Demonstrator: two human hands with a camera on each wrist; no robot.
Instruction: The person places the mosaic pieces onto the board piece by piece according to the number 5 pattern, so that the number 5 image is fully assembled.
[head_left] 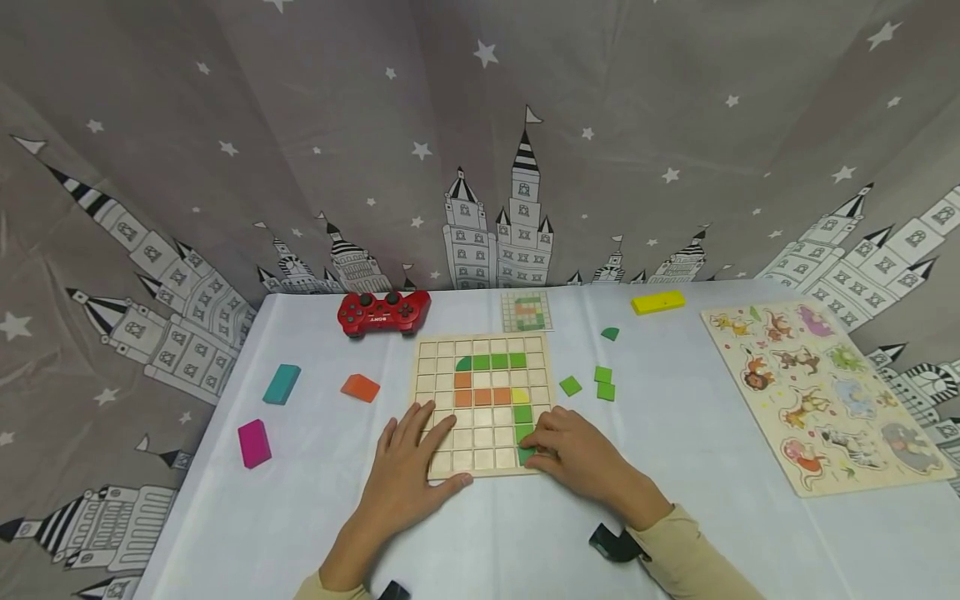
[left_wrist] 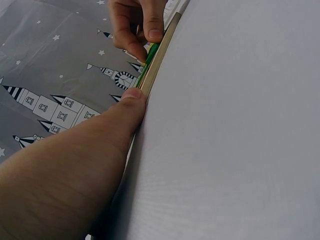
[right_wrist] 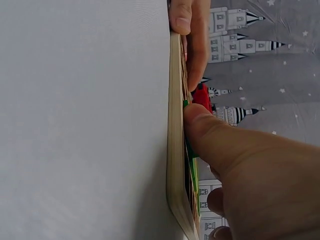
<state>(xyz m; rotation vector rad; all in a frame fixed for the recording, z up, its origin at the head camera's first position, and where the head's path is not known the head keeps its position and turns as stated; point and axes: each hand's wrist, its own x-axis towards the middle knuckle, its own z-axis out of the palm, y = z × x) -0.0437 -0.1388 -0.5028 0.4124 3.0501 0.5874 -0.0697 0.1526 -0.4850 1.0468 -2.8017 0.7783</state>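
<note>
A wooden grid board (head_left: 483,437) lies on the white table with coloured tiles in some squares. My left hand (head_left: 405,475) rests on its lower left corner, fingers spread and thumb at the near edge. At the lower right, my right hand (head_left: 581,454) pinches a dark green tile (head_left: 524,458) between thumb and fingers, over the bottom row. Light green tiles (head_left: 522,414) stand in the column above it, below a yellow tile (head_left: 520,396). Several orange tiles (head_left: 482,397) run left from there. Along the upper row are a dark green rounded tile (head_left: 463,363) and light green squares (head_left: 499,362).
Right of the board lie loose green squares (head_left: 571,386) and a dark green rounded piece (head_left: 611,333). Behind it are a pattern card (head_left: 510,317) and a red game controller (head_left: 384,312). Coloured blocks (head_left: 282,384) lie left, a yellow block (head_left: 657,302) back right, an animal puzzle (head_left: 780,417) far right.
</note>
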